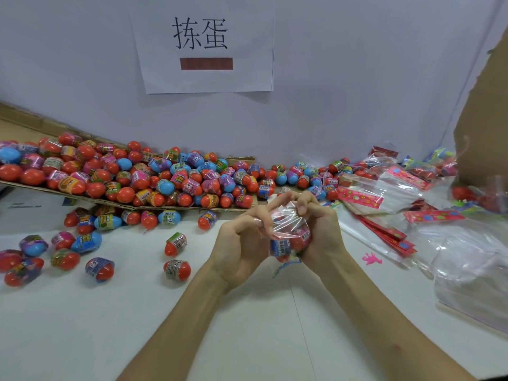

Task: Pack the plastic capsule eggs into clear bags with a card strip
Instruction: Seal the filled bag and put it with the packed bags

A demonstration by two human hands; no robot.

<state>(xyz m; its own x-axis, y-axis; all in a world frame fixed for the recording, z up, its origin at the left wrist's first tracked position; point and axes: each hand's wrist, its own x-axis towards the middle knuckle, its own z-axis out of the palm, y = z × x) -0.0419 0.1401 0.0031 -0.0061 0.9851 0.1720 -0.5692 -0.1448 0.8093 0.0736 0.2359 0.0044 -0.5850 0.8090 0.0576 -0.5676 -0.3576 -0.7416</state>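
Two hands: left hand [242, 244], right hand [323, 233]. One clear bag [288, 225] between them, at least two eggs [301, 240] inside. Loose eggs [176, 244] lower left: about sixteen. Heap [137, 177] on cardboard [176, 208] at left: dozens, uncountable. One paper sign [209, 78]. One pink toy [371, 259].

paper sign [203, 45], pink toy figure [371, 259]

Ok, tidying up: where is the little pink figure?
Head view, right side: the pink figure lies on the white table, just right of the right hand, near the red card strips.
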